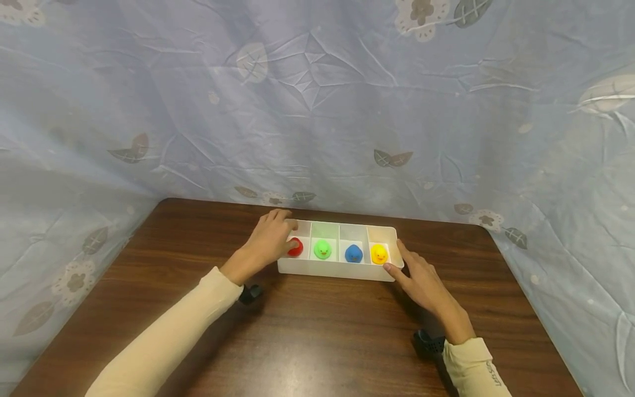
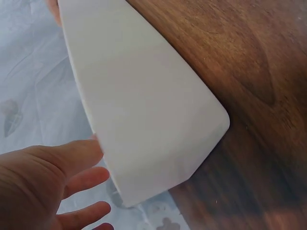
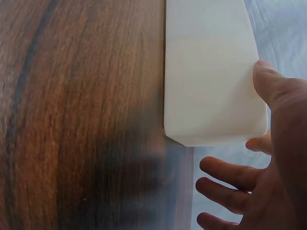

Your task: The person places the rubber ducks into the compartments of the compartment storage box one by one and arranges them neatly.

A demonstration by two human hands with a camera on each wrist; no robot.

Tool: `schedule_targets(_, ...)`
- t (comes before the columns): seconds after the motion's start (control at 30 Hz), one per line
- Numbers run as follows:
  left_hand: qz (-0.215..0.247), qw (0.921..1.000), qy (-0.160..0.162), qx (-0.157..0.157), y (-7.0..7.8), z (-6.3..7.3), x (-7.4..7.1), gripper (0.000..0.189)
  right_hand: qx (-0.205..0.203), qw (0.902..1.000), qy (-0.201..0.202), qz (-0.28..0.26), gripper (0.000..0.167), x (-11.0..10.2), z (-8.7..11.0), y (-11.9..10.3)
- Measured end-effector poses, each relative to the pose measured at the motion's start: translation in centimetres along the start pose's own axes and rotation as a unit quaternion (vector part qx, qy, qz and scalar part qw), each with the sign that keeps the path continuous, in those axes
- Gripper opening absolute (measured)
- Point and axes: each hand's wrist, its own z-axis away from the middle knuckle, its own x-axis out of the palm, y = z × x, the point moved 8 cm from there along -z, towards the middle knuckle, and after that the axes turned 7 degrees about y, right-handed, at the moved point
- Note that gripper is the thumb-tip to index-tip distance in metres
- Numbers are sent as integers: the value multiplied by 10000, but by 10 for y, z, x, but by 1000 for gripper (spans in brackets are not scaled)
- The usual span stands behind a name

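A long white box [image 1: 337,269] with four sections stands on the table; each section holds one small rubber duck: red [image 1: 296,248], green [image 1: 322,249], blue [image 1: 354,254] and yellow [image 1: 379,254]. My left hand [image 1: 268,237] is over the box's left end, its thumb reaching past the rim beside the red duck, which it partly covers. In the left wrist view the other fingers are spread loosely beyond the end wall. At the right front corner, my right hand [image 1: 421,281] touches the box with thumb and index finger, its other fingers extended outside.
The brown wooden table [image 1: 317,331] extends in front of the box and to both sides. A pale blue floral cloth [image 1: 317,110] hangs behind the table's back edge, close beyond the box, and along both sides. Dark wrist devices [image 1: 429,342] sit under the forearms.
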Motion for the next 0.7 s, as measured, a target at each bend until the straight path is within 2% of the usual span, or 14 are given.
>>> schedule_targets(0.37,-47,9992,393,-111,-18,22,-19,42,149,9998,-89,22,86,0,2,6)
schedule_targets(0.57,-26,9979,608,-230,-30,34,-28,52,134,9999,-51,19,86,-3,1,9)
schedule_targets(0.7,22,9973,685,-263,-37,43,-29,58,130,9999,-25,36,85,-5,4,10)
